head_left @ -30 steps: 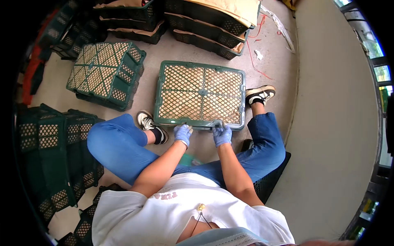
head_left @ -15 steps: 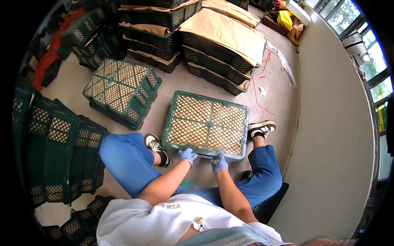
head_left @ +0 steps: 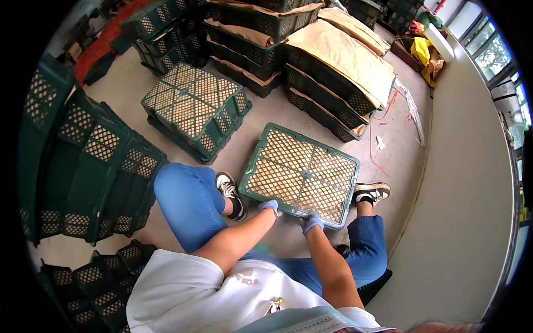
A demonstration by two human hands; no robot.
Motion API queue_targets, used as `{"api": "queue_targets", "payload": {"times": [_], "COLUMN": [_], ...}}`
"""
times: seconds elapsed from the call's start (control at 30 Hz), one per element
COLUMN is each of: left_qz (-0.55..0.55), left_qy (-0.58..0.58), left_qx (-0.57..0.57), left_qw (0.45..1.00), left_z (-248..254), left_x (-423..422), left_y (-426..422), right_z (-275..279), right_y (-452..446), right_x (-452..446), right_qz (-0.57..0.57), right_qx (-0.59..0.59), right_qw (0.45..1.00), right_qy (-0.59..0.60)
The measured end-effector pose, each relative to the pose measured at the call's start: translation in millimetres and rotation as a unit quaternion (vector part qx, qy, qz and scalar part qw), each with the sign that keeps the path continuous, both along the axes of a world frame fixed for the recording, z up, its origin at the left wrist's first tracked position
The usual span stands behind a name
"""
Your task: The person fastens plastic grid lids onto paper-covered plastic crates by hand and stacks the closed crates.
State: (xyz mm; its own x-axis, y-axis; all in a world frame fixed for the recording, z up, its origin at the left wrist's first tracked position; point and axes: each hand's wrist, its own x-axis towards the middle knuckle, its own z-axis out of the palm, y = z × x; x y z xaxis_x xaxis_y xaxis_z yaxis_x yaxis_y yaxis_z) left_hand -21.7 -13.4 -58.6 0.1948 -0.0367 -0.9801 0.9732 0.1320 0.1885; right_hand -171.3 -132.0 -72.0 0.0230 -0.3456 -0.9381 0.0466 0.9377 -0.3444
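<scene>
Between my feet lies a green plastic crate (head_left: pixel 306 174), its lattice face up and tan material showing through the holes. My left hand (head_left: pixel 269 207), in a pale blue glove, is closed on the crate's near edge, left of its middle. Farther right along that edge, my right hand (head_left: pixel 312 222), gloved alike, grips the rim with its fingers curled. Both sets of fingertips are partly hidden by the rim.
Other green crates (head_left: pixel 194 105) are piled ahead on the left. Behind them stand stacks with brown paper (head_left: pixel 341 58) on top. Nested crates (head_left: pixel 91 166) rise by my left knee. A wall (head_left: pixel 461 183) runs along the right. Red string (head_left: pixel 383 166) lies on the floor.
The view has turned left, so the crates and my legs sit farther right in it. Both hands stay on the crate's near edge.
</scene>
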Motion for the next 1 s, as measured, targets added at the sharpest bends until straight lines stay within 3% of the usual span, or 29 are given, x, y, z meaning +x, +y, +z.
{"api": "queue_targets", "payload": {"times": [0.13, 0.23, 0.27, 0.33, 0.4, 0.83, 0.87, 0.93, 0.97, 1.0], "left_qz": [0.035, 0.011, 0.000, -0.031, -0.031, -0.190, -0.191, -0.174, -0.072, 0.013], "left_qy": [-0.074, -0.099, -0.092, -0.101, -0.111, -0.141, -0.141, -0.156, -0.111, -0.074], "left_qx": [-0.010, -0.043, -0.064, -0.190, -0.206, -0.235, -0.197, -0.118, -0.142, -0.123], "left_qw": [0.997, 0.994, 0.994, 0.976, 0.972, 0.943, 0.951, 0.965, 0.981, 0.989], "left_z": [33, 28, 12, 14, 2, 2, 10, 32, -1, 3], "left_x": [-8, -10, -12, -9, -11, -1, -12, -21, -24, -22], "left_y": [-3, 5, 14, 36, 42, 58, 57, 53, 61, 56], "right_z": [57, 69, 45, 45, 38, 40, 48, 64, 50, 49], "right_y": [16, 27, 29, 30, 29, 17, 20, 19, 19, 18], "right_x": [13, 12, 3, -8, -19, -36, -44, -36, -37, -37], "right_qz": [-0.054, -0.105, -0.129, -0.076, -0.028, 0.011, 0.012, 0.033, 0.033, 0.033], "right_qx": [-0.090, -0.092, -0.129, -0.140, -0.144, -0.061, -0.060, -0.055, -0.064, -0.071], "right_qw": [0.992, 0.989, 0.983, 0.987, 0.987, 0.988, 0.988, 0.986, 0.985, 0.985], "right_qy": [0.067, 0.057, 0.007, -0.035, -0.060, -0.142, -0.141, -0.152, -0.159, -0.155]}}
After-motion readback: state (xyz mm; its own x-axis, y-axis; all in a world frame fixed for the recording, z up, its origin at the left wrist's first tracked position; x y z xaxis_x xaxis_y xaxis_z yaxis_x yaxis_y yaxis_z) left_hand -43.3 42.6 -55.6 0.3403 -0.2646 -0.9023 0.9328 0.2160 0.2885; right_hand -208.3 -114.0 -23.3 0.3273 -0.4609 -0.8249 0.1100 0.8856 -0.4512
